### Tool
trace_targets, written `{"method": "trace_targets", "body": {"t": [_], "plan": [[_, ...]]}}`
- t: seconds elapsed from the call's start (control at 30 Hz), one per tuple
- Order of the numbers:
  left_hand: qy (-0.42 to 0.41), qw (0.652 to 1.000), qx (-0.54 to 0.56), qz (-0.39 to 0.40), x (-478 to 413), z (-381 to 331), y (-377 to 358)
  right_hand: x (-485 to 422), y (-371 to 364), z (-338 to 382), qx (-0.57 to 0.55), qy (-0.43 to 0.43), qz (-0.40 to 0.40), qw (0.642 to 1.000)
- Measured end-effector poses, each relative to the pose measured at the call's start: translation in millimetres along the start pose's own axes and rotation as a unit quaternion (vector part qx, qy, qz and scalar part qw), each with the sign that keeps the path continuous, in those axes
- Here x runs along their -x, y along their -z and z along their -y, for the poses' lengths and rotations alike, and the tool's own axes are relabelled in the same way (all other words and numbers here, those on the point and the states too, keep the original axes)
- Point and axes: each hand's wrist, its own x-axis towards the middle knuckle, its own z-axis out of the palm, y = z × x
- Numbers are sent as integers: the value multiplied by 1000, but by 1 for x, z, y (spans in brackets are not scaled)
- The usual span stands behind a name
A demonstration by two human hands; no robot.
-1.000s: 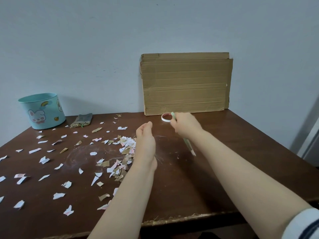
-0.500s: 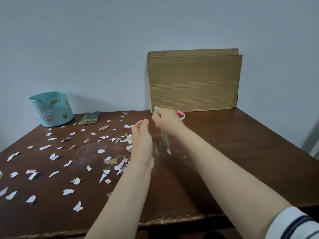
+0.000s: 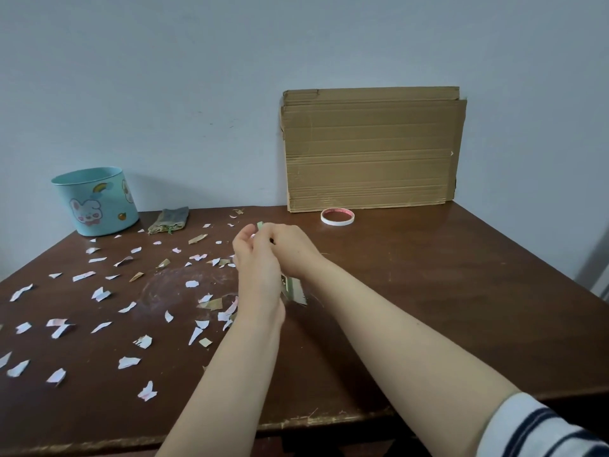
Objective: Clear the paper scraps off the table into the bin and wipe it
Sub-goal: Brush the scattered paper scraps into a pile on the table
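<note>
Several white, pink and brown paper scraps (image 3: 99, 293) lie scattered over the left half of the dark wooden table (image 3: 445, 291). A light blue bin (image 3: 95, 202) with a rabbit picture stands at the back left. My left hand (image 3: 257, 272) stands on its edge on the table, fingers straight, with scraps bunched against its left side. Right beside it, my right hand (image 3: 295, 252) grips a small green-handled brush (image 3: 294, 291), whose bristles touch the table just right of my left wrist.
A crumpled grey-green cloth (image 3: 169, 219) lies next to the bin. A white and red tape roll (image 3: 337, 216) sits in front of a flat cardboard sheet (image 3: 372, 150) that leans on the wall. The table's front edge is chipped.
My right hand has swept the brush leftward from near the tape roll until it meets my left hand. The left hand has barely moved. The view has shifted left.
</note>
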Motion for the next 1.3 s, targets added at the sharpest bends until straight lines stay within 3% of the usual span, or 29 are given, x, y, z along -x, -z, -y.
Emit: {"method": "trace_targets", "body": {"t": [0.17,0.3,0.4,0.53,0.67,0.77,0.87,0.93,1.1,1.2,1.3], "plan": [[3,999,-8,33,6,1,-4,0,38,-7,41,-29,-52,997],[33,998,-11,57,8,10,-9,11,49,-27,105,-113,2,988],[55,997,3,61,10,12,-9,16,25,-24,72,-83,28,994],[39,998,12,42,9,6,-3,9,1,-4,10,-18,-6,1000],[31,999,-1,34,8,1,1,5,18,-5,-26,-21,-44,998],[41,998,-11,36,7,6,0,11,44,-22,64,-68,-62,994],[54,998,-15,40,8,10,-3,16,44,-33,129,-127,-4,983],[58,997,-8,46,9,11,-5,16,27,-30,109,-101,18,989],[47,998,-1,39,9,5,-3,7,5,-5,-15,-5,-16,1000],[51,998,-10,31,6,0,2,0,22,-13,-62,-11,-31,998],[44,998,-21,28,0,0,3,-9,44,-32,-23,-37,-78,996]]}}
